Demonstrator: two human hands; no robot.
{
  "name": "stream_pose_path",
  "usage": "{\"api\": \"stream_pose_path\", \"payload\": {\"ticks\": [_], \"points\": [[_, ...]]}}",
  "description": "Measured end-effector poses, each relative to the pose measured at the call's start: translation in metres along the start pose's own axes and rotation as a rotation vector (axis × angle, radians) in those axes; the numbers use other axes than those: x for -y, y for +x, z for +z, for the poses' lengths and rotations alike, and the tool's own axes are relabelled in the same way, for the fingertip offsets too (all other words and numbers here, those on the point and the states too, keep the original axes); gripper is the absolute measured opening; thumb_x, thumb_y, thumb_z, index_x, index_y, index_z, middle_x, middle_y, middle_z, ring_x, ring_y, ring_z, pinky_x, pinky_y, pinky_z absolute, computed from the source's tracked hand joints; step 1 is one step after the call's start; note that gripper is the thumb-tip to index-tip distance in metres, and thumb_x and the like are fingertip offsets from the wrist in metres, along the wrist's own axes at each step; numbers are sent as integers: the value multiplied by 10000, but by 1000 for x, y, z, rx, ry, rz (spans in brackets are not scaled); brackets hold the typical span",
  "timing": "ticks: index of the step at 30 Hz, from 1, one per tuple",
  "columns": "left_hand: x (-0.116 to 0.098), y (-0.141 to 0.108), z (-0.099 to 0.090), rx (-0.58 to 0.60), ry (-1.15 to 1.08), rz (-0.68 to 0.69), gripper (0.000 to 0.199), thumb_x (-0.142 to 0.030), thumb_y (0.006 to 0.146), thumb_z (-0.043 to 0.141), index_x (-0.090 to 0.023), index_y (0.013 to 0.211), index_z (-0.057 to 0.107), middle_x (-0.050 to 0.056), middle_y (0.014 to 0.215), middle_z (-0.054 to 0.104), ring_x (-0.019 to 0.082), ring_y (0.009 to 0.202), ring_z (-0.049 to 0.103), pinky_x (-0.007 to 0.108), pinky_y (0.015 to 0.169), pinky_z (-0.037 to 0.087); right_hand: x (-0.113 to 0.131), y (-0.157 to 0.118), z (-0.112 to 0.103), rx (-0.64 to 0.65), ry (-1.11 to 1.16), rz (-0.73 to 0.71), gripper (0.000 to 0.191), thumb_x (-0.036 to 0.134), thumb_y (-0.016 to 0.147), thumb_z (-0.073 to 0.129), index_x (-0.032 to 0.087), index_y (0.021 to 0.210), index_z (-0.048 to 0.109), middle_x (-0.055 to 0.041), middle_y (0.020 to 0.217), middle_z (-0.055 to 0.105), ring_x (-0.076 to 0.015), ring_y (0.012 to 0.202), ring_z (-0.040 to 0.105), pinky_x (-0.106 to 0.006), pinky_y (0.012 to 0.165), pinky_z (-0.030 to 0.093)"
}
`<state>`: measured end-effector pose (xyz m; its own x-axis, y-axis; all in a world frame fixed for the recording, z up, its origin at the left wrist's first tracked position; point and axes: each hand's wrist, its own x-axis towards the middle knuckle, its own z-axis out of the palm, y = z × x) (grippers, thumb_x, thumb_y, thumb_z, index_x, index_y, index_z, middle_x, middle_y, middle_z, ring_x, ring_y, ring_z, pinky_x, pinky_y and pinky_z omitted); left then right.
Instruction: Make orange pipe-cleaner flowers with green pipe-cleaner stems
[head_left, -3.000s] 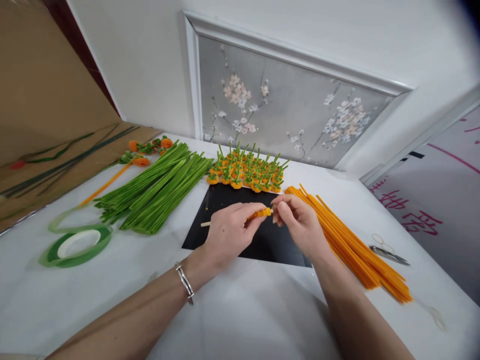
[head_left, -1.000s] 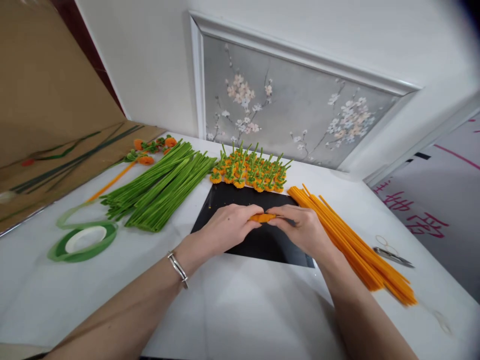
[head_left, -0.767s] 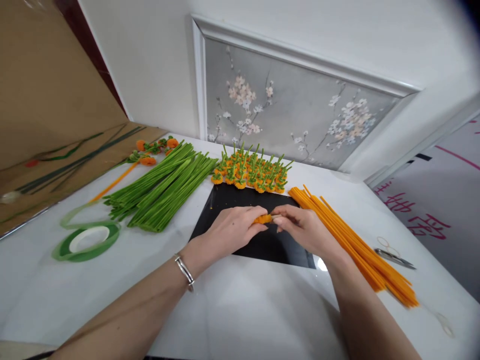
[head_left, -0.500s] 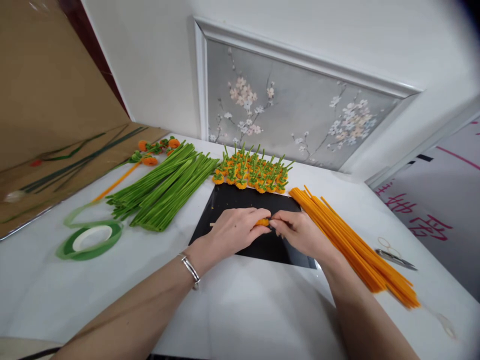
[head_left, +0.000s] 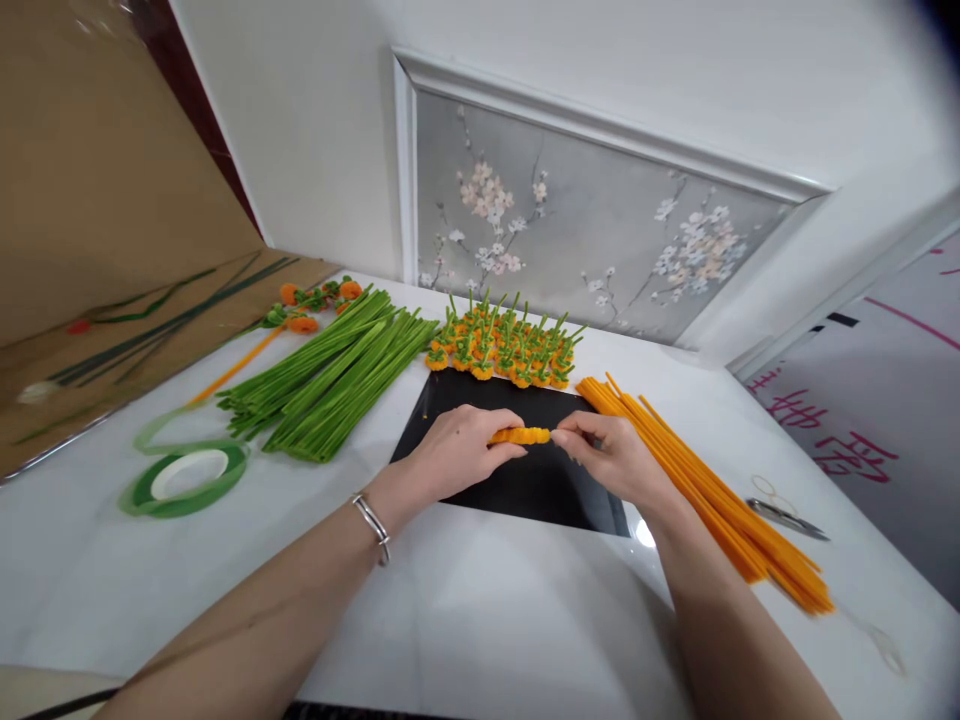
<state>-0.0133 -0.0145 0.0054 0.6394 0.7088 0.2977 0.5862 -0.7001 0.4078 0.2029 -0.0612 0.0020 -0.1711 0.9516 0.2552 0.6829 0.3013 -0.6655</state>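
The fingers of the left hand [head_left: 454, 450] are closed on a ridged, orange, fuzzy coil [head_left: 529, 436], gripping its left part between thumb and forefinger. The fingers of the right hand [head_left: 619, 460] are bent, with thumb and forefinger pinched together at the coil's right end; what lies between those tips is too small to tell. The coil is above a black rectangular mat [head_left: 540, 495], between the two hands. Its long axis runs nearly level from left to right, its exposed end pointing toward the right fingertips.

The mat lies flat on a glossy white marbled table [head_left: 465, 630]. Just beyond its far edge stand rows of small orange fuzzy flowers with upright green stems [head_left: 502, 345]. To the left lies a thick bundle of green fuzzy stems [head_left: 322, 385], and beside it a loose group of orange blooms with green leaves [head_left: 303, 325]. Nearer is a roll of translucent green tape with a white core [head_left: 184, 480].

To the right, a long bundle of orange fuzzy stems [head_left: 697, 485] slants toward the near right, with small silver metal snips [head_left: 787, 519] just beside it. A silver metal bangle [head_left: 371, 527] circles the left wrist.
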Motion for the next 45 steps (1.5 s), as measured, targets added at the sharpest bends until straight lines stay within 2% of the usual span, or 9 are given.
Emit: {"api": "stream_pose_path", "payload": {"ticks": [2,6,12,18,23,28,37,41,45], "points": [[-2,0,-1,1,14,1,174,-357,866,587,-241,965,669,-31,697,678,138,599,603,233,536,316,-1,0,-1,16,-2,2,283,392,891,510,182,745,632,22,567,497,-112,528,430,-242,488,316],[-3,-1,-1,7,76,23,218,-384,904,519,-222,857,657,-26,622,640,140,559,585,242,505,275,-1,0,-3,29,-13,7,346,432,907,479,176,718,617,38,537,440,-96,492,372,-238,465,282],[-4,0,-1,-47,75,41,218,-390,815,650,-214,944,638,-8,774,694,177,687,631,245,575,354,1,-1,-6,25,4,34,385,453,911,465,178,665,578,45,516,375,-91,474,319,-237,442,248],[-8,-1,-2,-94,68,40,112,-303,857,585,-205,892,627,-15,732,673,155,646,616,241,561,355,3,-2,-8,33,89,62,401,501,902,462,183,688,580,41,517,390,-93,464,323,-237,425,243],[-6,-1,-1,-34,125,122,187,-327,913,505,-193,877,631,1,712,669,165,650,627,254,576,372,3,-2,-8,12,73,85,479,536,910,429,183,602,531,49,476,339,-84,441,294,-236,415,227],[-4,-2,0,-34,57,163,249,-306,864,605,-205,1087,559,7,893,699,182,763,652,259,629,407,2,-1,-6,-26,47,101,536,552,911,412,181,533,499,46,444,331,-79,424,299,-232,411,231],[-3,-2,0,-43,22,171,212,-241,853,601,-208,1059,561,6,879,689,172,752,642,254,637,409,1,-1,-5,-39,76,135,589,558,899,435,182,450,493,41,400,335,-68,380,301,-229,385,235],[-4,-2,-1,-47,47,173,130,-256,897,523,-203,997,586,-1,778,668,158,683,628,247,600,389,0,-1,-4,-47,86,155,605,575,888,445,181,432,499,38,391,358,-69,375,321,-230,392,258],[-4,-2,-1,-24,63,165,150,-266,914,481,-199,966,605,-2,739,657,157,663,621,245,581,377,0,-1,-5,-21,136,143,577,578,893,433,187,476,506,39,404,379,-78,390,344,-233,419,303]]}}
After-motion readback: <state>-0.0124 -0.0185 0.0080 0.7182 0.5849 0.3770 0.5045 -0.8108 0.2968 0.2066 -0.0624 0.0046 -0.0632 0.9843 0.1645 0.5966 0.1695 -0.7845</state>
